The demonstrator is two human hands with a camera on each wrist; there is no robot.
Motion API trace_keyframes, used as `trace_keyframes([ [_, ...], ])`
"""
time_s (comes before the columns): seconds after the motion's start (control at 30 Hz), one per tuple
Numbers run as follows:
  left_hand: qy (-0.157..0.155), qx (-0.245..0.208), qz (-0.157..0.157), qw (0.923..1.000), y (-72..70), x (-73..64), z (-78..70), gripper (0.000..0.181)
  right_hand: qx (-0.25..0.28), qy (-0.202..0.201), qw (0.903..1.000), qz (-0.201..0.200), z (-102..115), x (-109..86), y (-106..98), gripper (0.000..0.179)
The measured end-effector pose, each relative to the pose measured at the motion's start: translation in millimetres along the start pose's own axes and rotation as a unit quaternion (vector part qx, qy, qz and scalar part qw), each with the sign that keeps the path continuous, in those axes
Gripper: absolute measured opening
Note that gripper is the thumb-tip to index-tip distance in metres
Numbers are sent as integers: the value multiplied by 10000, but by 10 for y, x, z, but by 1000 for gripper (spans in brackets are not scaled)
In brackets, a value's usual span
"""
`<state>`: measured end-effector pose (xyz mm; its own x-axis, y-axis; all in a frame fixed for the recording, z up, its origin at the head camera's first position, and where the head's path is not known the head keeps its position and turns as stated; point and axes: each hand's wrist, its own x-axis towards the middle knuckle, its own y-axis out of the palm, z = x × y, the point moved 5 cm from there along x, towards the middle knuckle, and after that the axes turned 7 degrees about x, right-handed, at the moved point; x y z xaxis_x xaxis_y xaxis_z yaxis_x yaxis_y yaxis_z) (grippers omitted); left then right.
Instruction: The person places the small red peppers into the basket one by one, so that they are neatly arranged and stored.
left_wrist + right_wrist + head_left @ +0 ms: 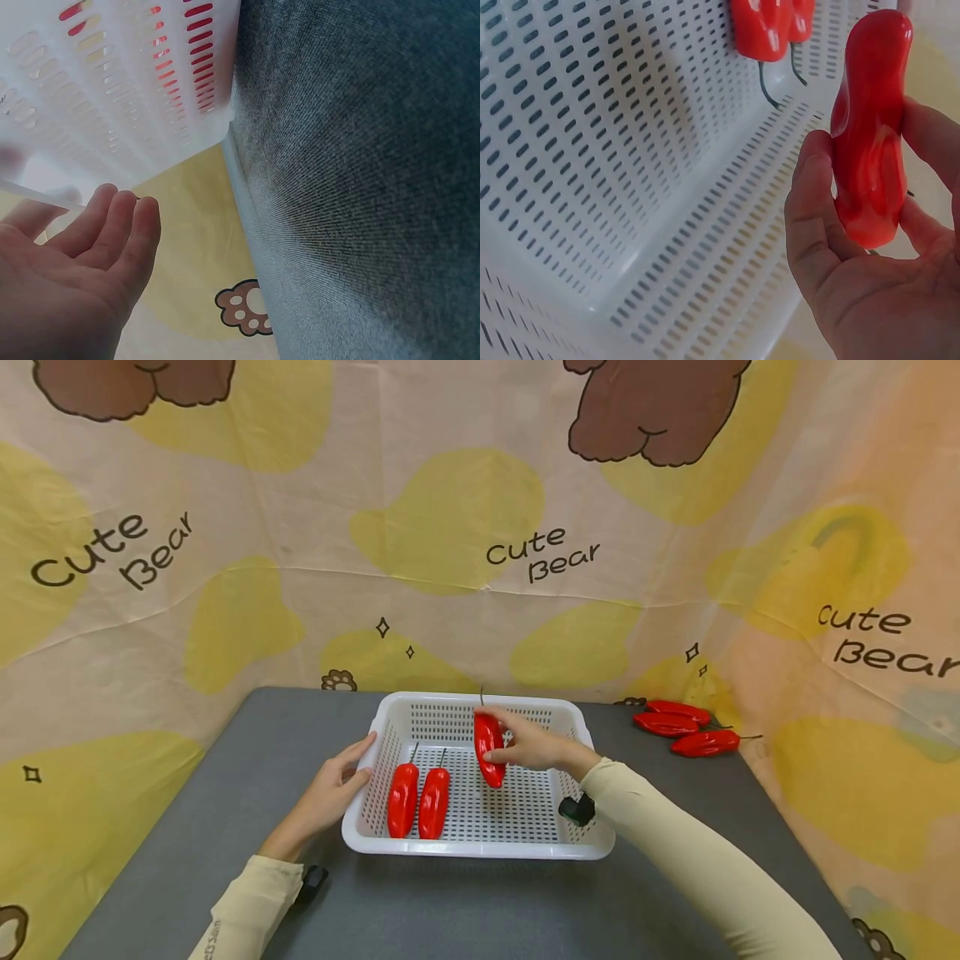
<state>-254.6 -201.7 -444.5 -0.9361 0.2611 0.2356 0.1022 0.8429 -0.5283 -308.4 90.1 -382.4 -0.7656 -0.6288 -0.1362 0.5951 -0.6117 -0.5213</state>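
**Fingers of left hand (326, 792) at rim of basket, fingers of right hand (528, 743) around 1 red pepper**

Beginning from left: my left sleeve (255, 893) is cream, w/ dark print on it, & a small black device (312, 883) sits near the cuff. Fingers of this hand are relaxed, not clenched; they touch the left side of the white basket (480, 850), which is on the grey table (420, 914).

Inside basket, left part, 2 red peppers lie next to each other: the outer pepper (402, 800) & the inner pepper (434, 803), both w/ stems pointing to the far side.

More to the right, approx. at the middle & toward the back, is the held pepper (490, 739). I grasp it b/w thumb & fingers of right hand, stem up, body slightly tilted, over the basket floor. If its lower tip touches the floor, I cannot tell.

Then comes my right sleeve (697, 852), also cream, w/ another black device (577, 810) at the wrist. Far right, near the back corner of table, 3 more peppers (705, 743) lie close together, outside the basket. Behind everything hangs a patterned cloth (442, 518) w/ "Cute Bear" text.
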Motion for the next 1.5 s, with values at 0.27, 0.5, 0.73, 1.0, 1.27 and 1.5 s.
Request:
trace_keyframes([
  [0.27,32,96,-13,9999,5,10,-7,57,19,381,9992,98,-74,65,120,74],
  [0.5,-65,24,16,10000,0,2,11,57,25,624,9978,211,-158,129,233,74],
  [0.73,-44,21,1,10000,-1,-13,3,57,61,824,9959,358,-202,141,333,72],
  [1.0,-86,64,2,9999,-5,-13,-20,58,-283,906,9934,646,-252,157,446,71],
  [1.27,-98,8,36,9999,3,-4,-10,58,-440,878,9917,826,-245,145,524,70],
  [1.5,-53,-8,11,10000,6,-1,0,57,-633,761,9904,969,-230,164,584,68],
])
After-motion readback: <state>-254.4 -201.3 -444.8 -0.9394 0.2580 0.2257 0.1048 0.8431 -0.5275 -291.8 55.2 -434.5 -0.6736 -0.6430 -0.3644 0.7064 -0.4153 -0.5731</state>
